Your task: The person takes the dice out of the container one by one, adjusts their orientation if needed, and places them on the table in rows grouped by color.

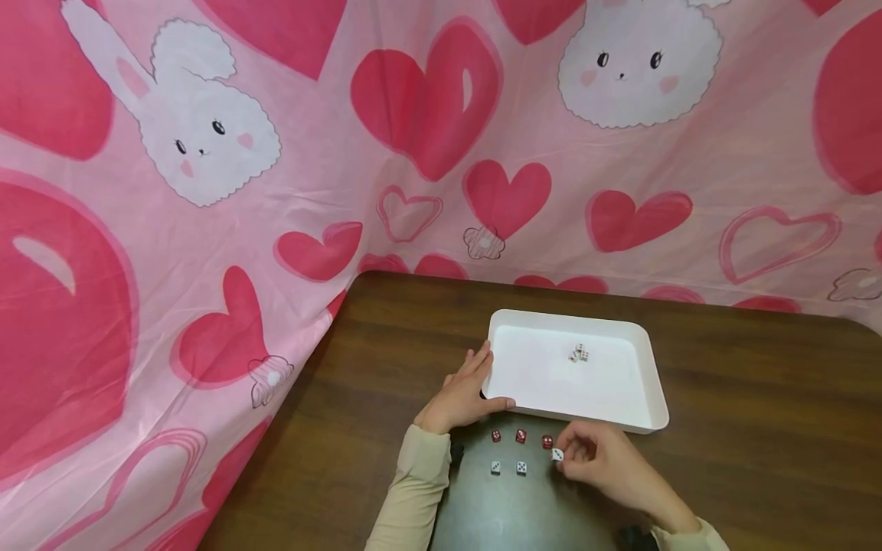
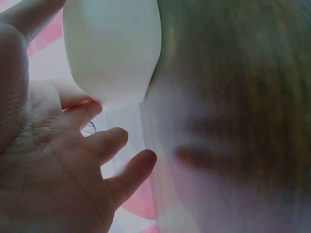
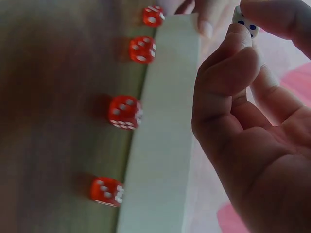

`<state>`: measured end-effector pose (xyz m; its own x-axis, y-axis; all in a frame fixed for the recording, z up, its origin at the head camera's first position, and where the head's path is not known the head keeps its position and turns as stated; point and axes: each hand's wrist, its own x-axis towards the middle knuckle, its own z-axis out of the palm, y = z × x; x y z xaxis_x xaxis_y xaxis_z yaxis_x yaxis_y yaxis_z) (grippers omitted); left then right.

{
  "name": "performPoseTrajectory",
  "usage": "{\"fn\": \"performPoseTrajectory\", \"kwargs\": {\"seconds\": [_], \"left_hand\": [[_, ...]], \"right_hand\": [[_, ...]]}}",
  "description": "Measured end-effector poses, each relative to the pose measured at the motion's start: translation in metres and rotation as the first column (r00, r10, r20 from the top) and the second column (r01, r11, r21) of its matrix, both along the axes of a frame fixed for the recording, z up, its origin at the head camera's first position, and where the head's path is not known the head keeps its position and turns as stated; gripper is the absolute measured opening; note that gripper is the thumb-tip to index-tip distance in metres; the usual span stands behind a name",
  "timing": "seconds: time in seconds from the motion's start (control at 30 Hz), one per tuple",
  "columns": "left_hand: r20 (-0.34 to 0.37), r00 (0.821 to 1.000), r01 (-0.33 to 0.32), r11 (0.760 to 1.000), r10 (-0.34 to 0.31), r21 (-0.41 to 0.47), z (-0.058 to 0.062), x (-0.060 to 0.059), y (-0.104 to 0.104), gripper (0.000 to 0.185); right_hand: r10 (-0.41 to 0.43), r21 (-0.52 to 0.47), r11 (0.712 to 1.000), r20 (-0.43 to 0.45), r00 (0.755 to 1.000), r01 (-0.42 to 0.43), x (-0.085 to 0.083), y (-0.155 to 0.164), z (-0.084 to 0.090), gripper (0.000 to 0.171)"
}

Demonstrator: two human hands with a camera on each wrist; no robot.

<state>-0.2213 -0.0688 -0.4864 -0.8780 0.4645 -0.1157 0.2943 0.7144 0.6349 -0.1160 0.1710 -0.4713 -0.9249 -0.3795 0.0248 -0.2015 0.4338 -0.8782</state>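
My right hand pinches a small white die between thumb and fingertips, just in front of the red row; the right wrist view shows this die with dark pips. Spread along the left near corner of a white tray, my left hand has its thumb at the near wall and its fingers by the left wall. Between the hands, a red die, another red die and a third red die line up before the tray. A fourth red die shows only in the right wrist view.
Two white dice, a left one and a right one, lie nearer the person than the red row. Several white dice are clustered inside the tray. A pink curtain with hearts and rabbits borders the brown table.
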Motion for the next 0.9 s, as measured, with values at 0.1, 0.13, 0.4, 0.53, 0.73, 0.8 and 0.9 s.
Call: {"fn": "performPoseTrajectory", "kwargs": {"seconds": [0.1,0.13,0.4,0.53,0.73,0.8,0.9], "left_hand": [[-0.001,1.000,0.004,1.000,-0.004,-0.001,0.001,-0.001,0.000,0.098],[-0.002,1.000,0.006,1.000,-0.006,-0.001,0.001,-0.001,0.000,0.098],[0.005,1.000,0.006,1.000,-0.006,0.002,0.001,-0.003,0.001,0.098],[0.004,1.000,0.004,1.000,-0.004,0.006,0.001,-0.003,0.000,0.098],[0.007,1.000,0.005,1.000,-0.005,0.004,0.001,-0.004,0.000,0.097],[0.008,1.000,0.006,1.000,-0.006,-0.002,0.000,-0.003,0.000,0.097],[0.008,1.000,0.008,1.000,-0.008,-0.008,0.000,-0.002,0.000,0.097]], "right_hand": [[-0.022,0.031,0.999,-0.007,1.000,0.023,0.003,-0.002,-0.005,0.011],[-0.029,0.045,0.999,-0.004,1.000,0.029,0.003,-0.003,-0.006,0.011],[-0.060,0.110,0.992,-0.018,0.998,0.062,0.008,-0.007,-0.015,0.012],[-0.071,0.112,0.991,-0.008,0.997,0.071,0.010,-0.008,-0.020,0.012],[-0.096,0.134,0.986,0.000,0.995,0.095,0.011,-0.012,-0.026,0.013],[-0.099,0.145,0.985,0.005,0.995,0.097,0.011,-0.013,-0.026,0.012],[-0.104,0.165,0.981,0.004,0.995,0.102,0.012,-0.014,-0.026,0.012]]}}
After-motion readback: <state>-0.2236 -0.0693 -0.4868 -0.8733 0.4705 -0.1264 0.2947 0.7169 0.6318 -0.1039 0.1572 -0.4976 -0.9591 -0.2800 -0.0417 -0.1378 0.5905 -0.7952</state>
